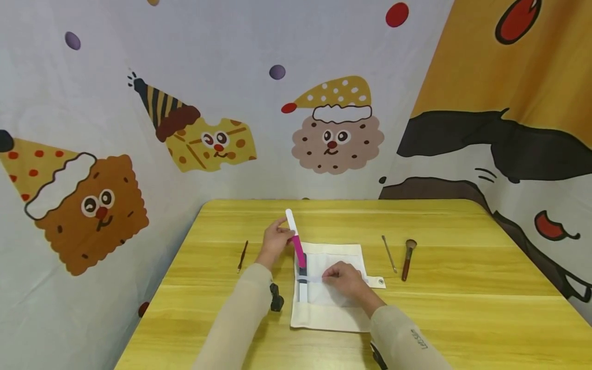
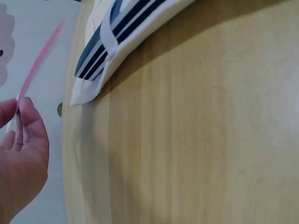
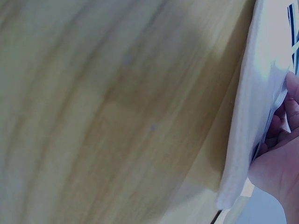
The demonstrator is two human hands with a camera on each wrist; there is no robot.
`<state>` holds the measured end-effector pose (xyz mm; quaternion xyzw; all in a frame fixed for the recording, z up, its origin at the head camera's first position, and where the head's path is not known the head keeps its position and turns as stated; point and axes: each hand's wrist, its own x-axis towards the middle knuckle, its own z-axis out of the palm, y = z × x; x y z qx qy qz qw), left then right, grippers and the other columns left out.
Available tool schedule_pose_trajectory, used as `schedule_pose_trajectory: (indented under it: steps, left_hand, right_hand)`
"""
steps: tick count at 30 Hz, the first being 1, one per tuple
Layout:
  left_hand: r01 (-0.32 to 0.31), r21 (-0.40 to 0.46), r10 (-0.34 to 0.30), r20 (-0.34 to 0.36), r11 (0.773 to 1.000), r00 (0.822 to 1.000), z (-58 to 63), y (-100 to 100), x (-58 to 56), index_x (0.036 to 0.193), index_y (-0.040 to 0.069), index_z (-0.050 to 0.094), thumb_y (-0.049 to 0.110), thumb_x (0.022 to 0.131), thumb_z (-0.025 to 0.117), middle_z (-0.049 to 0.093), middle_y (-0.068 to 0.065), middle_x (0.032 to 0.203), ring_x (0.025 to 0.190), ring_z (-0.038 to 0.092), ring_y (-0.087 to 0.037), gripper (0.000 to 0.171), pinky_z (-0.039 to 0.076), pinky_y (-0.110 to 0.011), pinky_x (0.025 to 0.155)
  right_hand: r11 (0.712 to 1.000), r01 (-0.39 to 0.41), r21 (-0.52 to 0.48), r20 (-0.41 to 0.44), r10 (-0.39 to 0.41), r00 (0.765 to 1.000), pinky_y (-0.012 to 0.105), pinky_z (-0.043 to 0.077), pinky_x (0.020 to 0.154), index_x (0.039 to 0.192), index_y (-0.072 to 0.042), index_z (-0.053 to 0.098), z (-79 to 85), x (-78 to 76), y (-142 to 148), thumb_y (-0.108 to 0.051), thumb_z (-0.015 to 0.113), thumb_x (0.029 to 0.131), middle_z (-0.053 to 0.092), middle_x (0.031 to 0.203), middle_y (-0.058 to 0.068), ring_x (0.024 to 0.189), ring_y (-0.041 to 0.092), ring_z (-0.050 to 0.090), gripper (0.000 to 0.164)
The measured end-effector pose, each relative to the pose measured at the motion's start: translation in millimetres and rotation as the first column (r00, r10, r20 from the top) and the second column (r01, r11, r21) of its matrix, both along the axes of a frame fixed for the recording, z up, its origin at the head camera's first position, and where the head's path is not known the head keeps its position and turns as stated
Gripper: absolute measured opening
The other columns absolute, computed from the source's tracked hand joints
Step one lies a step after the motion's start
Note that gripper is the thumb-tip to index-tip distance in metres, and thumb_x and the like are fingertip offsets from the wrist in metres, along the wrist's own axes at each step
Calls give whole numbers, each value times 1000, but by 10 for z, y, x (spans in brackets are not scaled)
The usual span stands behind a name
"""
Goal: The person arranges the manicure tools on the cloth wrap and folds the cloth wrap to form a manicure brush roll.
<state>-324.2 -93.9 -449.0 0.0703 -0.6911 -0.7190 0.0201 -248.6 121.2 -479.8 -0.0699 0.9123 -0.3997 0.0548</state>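
Note:
My left hand (image 1: 276,239) pinches a thin, flat pink-and-white nail file (image 1: 299,250) between thumb and fingers. The file tilts with its white end up and its pink end over the left side of an opened cream fabric roll-up case (image 1: 330,319). Across the case runs a pale elastic band (image 1: 313,279), which my right hand (image 1: 346,280) pinches near its middle. Under the band at the left lies a dark-and-white striped flat strip (image 1: 302,292), its stripes clearer in the left wrist view. Curled right fingers partly show at the case in the right wrist view.
A slim dark tool (image 1: 242,256) lies left of the case on the wooden table (image 1: 222,329). To the right are a thin metal tool (image 1: 389,254) and a makeup brush (image 1: 408,259). A strap with a snap (image 1: 380,281) sticks out from the case's right side. Behind hangs a cartoon-printed curtain (image 1: 259,31).

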Motion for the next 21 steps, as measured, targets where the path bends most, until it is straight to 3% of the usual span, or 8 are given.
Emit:
schedule_pose_trajectory:
  steps: [6, 11, 21]
  left_hand:
    - [95, 10, -95, 32, 995, 995, -29, 29, -11, 155, 16, 35, -6, 91, 64, 59, -17, 106, 71, 61, -16, 73, 56, -42, 83]
    - [173, 7, -173, 41, 985, 984, -7, 44, -25, 159, 17, 24, -9, 90, 64, 57, -16, 104, 68, 62, -17, 84, 58, -38, 78]
    - [279, -46, -280, -1, 959, 960, -18, 135, -88, 159, 16, 23, -9, 92, 62, 51, -11, 97, 69, 60, -18, 81, 58, -34, 71]
  right_hand:
    - [1000, 0, 9, -4, 0, 1000, 41, 46, 86, 89, -11, 75, -5, -6, 4, -16, 74, 89, 63, 90, -6, 87, 14, 55, 5]
    - [1000, -2, 12, -22, 2, 1000, 41, 47, 86, 89, -11, 76, -19, -13, 6, -16, 76, 88, 64, 89, -6, 86, 13, 55, 6]
    - [999, -28, -30, -52, 26, 998, 37, 47, 82, 86, -7, 75, -17, -22, 13, -11, 74, 88, 63, 85, -5, 84, 13, 55, 5]
